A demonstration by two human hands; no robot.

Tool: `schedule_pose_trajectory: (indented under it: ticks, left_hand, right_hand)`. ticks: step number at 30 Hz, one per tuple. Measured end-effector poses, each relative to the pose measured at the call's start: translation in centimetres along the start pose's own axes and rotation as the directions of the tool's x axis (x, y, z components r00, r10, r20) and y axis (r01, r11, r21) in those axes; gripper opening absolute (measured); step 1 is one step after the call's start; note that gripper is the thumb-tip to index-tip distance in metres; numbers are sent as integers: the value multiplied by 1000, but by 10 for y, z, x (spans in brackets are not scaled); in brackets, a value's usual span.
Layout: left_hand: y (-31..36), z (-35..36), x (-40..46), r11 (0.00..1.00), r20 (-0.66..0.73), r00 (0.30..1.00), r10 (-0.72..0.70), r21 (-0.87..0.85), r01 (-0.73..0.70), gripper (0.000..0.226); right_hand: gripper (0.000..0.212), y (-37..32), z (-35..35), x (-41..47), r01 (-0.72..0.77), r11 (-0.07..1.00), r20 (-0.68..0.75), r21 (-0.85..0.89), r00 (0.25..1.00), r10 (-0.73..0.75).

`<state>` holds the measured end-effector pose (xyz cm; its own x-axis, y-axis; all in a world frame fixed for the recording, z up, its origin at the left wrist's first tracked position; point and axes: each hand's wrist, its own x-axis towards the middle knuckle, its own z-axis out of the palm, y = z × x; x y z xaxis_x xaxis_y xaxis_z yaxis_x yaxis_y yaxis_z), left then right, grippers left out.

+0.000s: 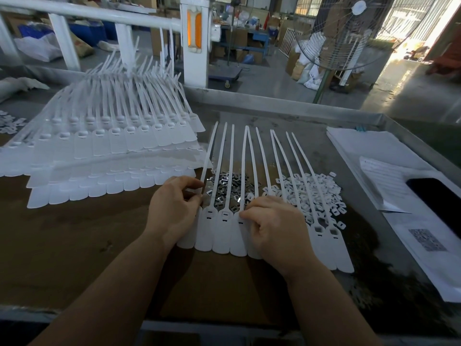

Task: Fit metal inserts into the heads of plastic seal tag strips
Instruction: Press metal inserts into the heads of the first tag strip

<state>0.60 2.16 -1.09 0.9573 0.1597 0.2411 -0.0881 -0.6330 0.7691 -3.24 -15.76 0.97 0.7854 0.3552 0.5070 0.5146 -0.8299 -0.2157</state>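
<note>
A joined row of white seal tag strips (220,236) lies flat in front of me, tails pointing away. Under the tails sits a heap of small shiny metal inserts (225,187), and to its right a heap of white plastic caps (321,193). My left hand (172,208) rests at the row's left end, thumb and fingers pinching at the head of the leftmost strip; whether an insert is between them is hidden. My right hand (274,226) lies over the middle strips with curled fingers, fingertips pressing on a strip head. Two heads at the right (326,232) show open square sockets.
A big stack of strip rows (104,151) fans out at the back left. Papers (379,158) and a dark phone (439,201) lie at the right by the metal tray's rim (299,106). A standing fan (336,33) is beyond the table.
</note>
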Motion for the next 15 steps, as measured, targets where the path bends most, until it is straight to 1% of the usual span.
schedule_pose_trajectory:
  ticks: [5,12,13,15]
  left_hand:
    - [-1,1,0,1000,2,1000,0,-3,0,24]
    - [-1,2,1,1000,-5,1000,7,10,-7,24]
    - [-2,2,1,1000,-5,1000,6,12,-6,24]
    - [-2,3,2,1000,-4,1000,6,15,-6,25]
  right_hand:
    - [14,1,0,-1,-5,1000,12,-22,1000,5]
    - [15,-1,2,0,42,991,48,-126,998,-37]
    - [15,0,3,-1,34,994,36,-102,999,-31]
    - [15,2,5,-3,-23,999,-22,22,999,24]
